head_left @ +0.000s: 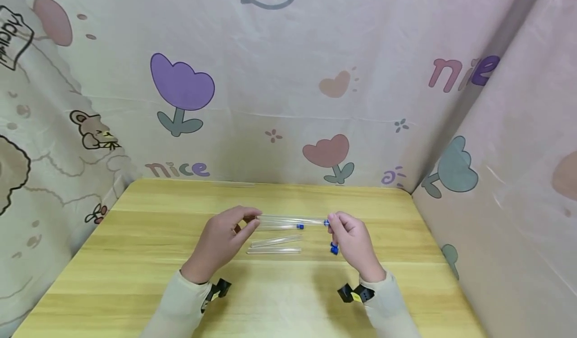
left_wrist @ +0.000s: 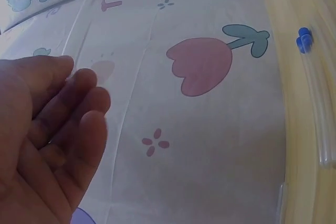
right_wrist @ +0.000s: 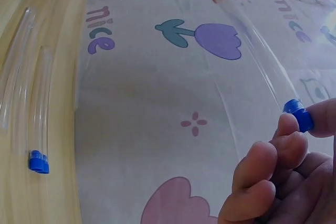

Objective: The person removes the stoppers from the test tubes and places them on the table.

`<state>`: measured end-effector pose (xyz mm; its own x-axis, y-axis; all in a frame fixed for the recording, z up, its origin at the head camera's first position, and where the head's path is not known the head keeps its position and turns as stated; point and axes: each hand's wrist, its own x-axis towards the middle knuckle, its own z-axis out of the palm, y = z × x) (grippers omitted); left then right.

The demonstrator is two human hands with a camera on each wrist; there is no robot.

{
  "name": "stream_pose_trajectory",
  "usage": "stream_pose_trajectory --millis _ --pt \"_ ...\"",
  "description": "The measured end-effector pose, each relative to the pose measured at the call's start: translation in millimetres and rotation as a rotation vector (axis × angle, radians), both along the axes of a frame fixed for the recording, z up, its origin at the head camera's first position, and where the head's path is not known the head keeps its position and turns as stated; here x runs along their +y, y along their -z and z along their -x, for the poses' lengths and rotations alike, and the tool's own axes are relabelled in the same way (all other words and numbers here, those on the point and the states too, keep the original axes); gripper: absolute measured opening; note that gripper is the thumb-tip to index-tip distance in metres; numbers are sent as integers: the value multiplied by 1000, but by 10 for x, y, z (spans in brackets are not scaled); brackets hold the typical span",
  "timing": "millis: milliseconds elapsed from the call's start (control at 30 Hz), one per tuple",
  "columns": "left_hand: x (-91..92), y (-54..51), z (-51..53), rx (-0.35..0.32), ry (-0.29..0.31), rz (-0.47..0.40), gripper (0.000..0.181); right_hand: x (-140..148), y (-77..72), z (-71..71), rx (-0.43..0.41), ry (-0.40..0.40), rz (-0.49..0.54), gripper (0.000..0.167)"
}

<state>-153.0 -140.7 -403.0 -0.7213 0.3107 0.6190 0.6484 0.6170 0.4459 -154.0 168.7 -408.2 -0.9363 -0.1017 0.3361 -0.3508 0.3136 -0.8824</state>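
Note:
A clear test tube (head_left: 293,220) is held level between both hands, above the table. Thumb and fingertips of my left hand (head_left: 225,240) pinch its left end; in the left wrist view the left hand (left_wrist: 58,135) has its other fingers bent. My right hand (head_left: 353,240) pinches a blue cap (right_wrist: 298,115) at the tube's other end, between thumb and forefinger. Below lies a tube with a blue cap (head_left: 300,226). Nearer are tubes without visible caps, one slanted tube (head_left: 276,241) and one straight tube (head_left: 274,251). Loose blue caps (head_left: 334,249) lie under the right hand.
The wooden table (head_left: 149,258) spreads beneath both arms. A printed curtain (head_left: 252,142) rises behind its back edge and along both sides. Each wrist carries a small black camera; the left one (head_left: 216,294) sits at the sleeve's inner side.

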Motion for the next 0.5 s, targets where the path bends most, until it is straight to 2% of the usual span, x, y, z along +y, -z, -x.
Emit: stream_pose_trajectory --millis 500 --pt "53 23 5 19 -8 -14 21 21 32 -5 -75 0 -17 40"
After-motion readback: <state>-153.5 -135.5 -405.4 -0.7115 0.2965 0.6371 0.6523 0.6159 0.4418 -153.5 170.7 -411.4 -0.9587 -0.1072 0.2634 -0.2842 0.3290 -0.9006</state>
